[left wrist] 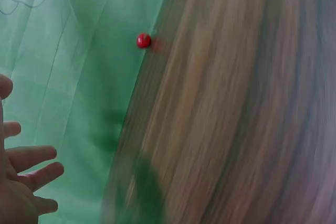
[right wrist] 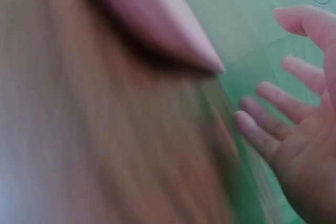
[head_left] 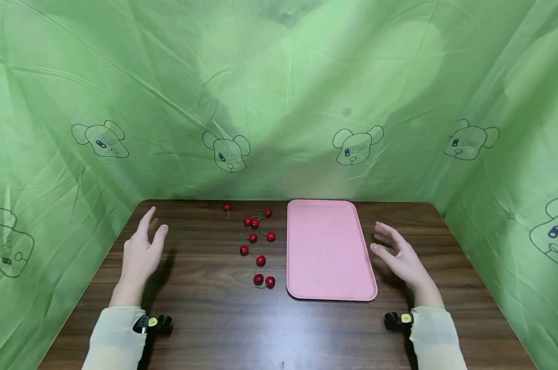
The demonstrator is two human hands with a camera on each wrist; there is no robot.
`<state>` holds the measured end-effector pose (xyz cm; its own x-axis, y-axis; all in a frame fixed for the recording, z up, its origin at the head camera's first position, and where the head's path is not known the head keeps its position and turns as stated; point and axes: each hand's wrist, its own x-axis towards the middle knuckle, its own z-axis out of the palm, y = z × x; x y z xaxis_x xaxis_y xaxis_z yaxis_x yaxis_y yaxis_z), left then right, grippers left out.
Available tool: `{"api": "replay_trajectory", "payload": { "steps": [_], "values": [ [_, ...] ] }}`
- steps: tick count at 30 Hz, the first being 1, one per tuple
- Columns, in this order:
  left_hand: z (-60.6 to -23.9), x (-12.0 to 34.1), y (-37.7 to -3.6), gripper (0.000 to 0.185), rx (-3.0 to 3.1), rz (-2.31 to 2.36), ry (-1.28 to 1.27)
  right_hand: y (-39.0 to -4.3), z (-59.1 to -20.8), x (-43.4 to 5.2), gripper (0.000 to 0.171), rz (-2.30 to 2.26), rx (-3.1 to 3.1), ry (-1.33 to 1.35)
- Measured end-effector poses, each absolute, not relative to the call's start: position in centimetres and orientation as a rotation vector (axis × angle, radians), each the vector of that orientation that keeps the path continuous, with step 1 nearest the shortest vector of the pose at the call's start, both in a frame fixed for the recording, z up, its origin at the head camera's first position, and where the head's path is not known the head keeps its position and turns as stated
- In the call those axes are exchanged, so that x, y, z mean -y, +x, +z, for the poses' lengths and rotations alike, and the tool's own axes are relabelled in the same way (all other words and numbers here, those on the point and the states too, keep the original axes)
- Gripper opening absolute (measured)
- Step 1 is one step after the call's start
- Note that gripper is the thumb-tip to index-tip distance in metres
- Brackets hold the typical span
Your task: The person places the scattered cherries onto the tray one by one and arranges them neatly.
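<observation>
Several red cherries (head_left: 258,242) with thin stems lie scattered on the dark wooden table (head_left: 205,318), just left of a flat pink tray (head_left: 327,249) that has nothing on it. My left hand (head_left: 142,246) hovers above the table's left part, fingers straight and relaxed, holding nothing. My right hand (head_left: 396,253) hovers right of the tray, fingers spread, also holding nothing. In the left wrist view two cherries (left wrist: 143,40) show near the table's far edge, with my fingers (left wrist: 31,169) at the lower left. The blurred right wrist view shows the tray's corner (right wrist: 157,24) and my open fingers (right wrist: 283,103).
Green cloth (head_left: 279,97) printed with cartoon mouse heads walls in the table at the back and both sides. Small black and yellow devices (head_left: 153,324) sit on both wrists over pale sleeves.
</observation>
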<state>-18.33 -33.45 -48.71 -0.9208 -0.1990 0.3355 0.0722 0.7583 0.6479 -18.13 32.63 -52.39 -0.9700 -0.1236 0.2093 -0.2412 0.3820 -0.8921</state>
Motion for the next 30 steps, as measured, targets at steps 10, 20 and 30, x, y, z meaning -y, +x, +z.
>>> {"api": "replay_trajectory", "payload": {
  "steps": [10,20,30],
  "values": [
    [-50.8,29.3,-20.1,0.041,2.412,-1.189,0.24,-18.9,-53.2,-31.2,0.059,1.797,2.516,0.236],
    [-52.4,27.9,-21.9,0.033,2.304,-1.338,0.222,-19.0,-54.1,-31.0,0.061,1.747,2.656,0.201],
    [-52.6,26.4,-25.1,0.038,2.23,-1.662,0.157,-19.0,-53.7,-31.7,0.065,1.801,2.65,0.214]
  ]
}}
